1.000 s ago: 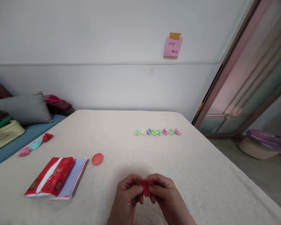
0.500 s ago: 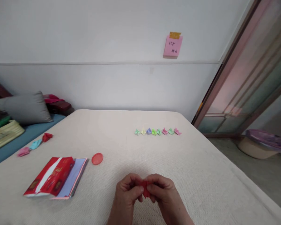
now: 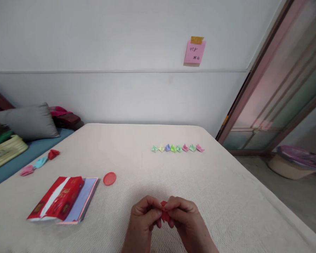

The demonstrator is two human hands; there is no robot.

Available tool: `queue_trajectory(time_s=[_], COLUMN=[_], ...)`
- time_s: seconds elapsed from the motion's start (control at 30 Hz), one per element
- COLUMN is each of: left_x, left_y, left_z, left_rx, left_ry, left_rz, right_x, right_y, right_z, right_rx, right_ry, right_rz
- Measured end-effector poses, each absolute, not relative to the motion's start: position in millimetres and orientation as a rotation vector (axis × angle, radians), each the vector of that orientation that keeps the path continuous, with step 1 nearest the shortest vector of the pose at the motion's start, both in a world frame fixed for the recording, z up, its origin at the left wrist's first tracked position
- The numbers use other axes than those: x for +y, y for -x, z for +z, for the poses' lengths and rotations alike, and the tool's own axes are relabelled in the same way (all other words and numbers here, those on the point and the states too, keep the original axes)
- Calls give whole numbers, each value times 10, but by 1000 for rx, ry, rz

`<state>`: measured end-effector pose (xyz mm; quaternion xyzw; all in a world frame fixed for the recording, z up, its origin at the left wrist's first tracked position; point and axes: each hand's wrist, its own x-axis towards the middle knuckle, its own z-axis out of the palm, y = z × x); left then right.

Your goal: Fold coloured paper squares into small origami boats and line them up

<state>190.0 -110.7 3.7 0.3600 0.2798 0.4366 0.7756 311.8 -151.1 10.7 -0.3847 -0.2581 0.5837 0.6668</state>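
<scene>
Both of my hands meet just above the near edge of the table. My left hand [image 3: 143, 216] and my right hand [image 3: 183, 214] pinch a small folded piece of red paper [image 3: 164, 211] between their fingertips; most of it is hidden by the fingers. Farther back on the cloth stands a row of several small folded paper figures [image 3: 177, 148] in green, yellow, blue and pink.
A red packet lying on a stack of coloured paper sheets [image 3: 63, 200] sits at the left, with a red round lid [image 3: 110, 178] beside it. Three folded papers [image 3: 39, 162] lie near the table's left edge [image 3: 5, 182]. A grey pillow [image 3: 26, 121] is beyond it; a pink note [image 3: 194, 52] hangs on the wall.
My fingers have shifted slightly on the red paper, and a small corner of it now sticks up between the thumbs. Everything else on the table stays as it was.
</scene>
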Motion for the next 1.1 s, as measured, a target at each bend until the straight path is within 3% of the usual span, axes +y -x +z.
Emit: queue_trajectory(time_s=[1.1], left_x=[-1043], left_y=[-1853], left_z=[97], left_rx=[628], left_ry=[-996], left_rz=[874], right_x=[-1536], right_y=[-3185], right_z=[111], right_rx=[-934], right_ry=[1067], right_rz=[1103])
